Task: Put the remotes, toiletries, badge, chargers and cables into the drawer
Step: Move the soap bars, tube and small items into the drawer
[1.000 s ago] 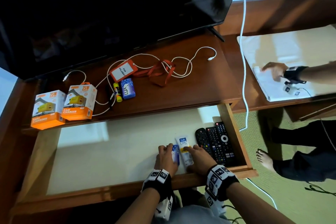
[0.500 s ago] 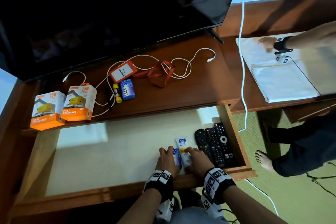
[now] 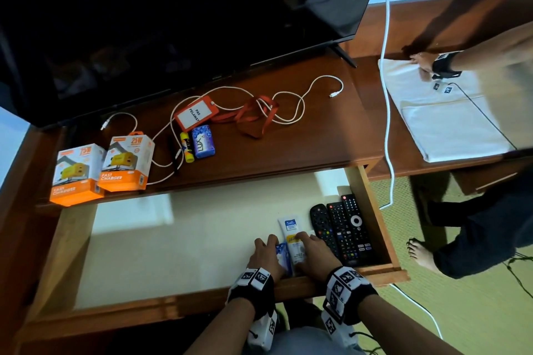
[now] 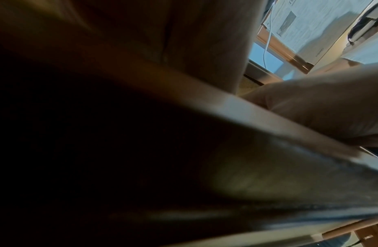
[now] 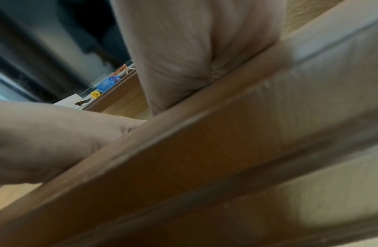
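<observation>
The drawer (image 3: 371, 210) stands pulled out below the TV shelf. Three black remotes (image 3: 346, 228) lie at its right end. Beside them lie a white tube (image 3: 288, 226) and a smaller blue tube (image 3: 282, 253). My left hand (image 3: 266, 253) holds the blue tube and my right hand (image 3: 313, 253) holds the white one, both down by the drawer's front wall. On the shelf are two orange charger boxes (image 3: 101, 170), a white cable (image 3: 288, 112), an orange badge (image 3: 193, 117) with red lanyard, a blue soap (image 3: 203, 145) and a yellow stick (image 3: 187, 147). Both wrist views show only palm and blurred wood.
A large black TV (image 3: 173, 23) overhangs the back of the shelf. A white cord (image 3: 385, 66) hangs down past the drawer's right side. Another person at the right has a hand (image 3: 422, 62) on a folded white cloth (image 3: 450, 121) and a bare foot (image 3: 421, 253) on the green mat.
My hands stay on the two tubes, barely shifting. The other person's hand has moved toward the far edge of the white cloth.
</observation>
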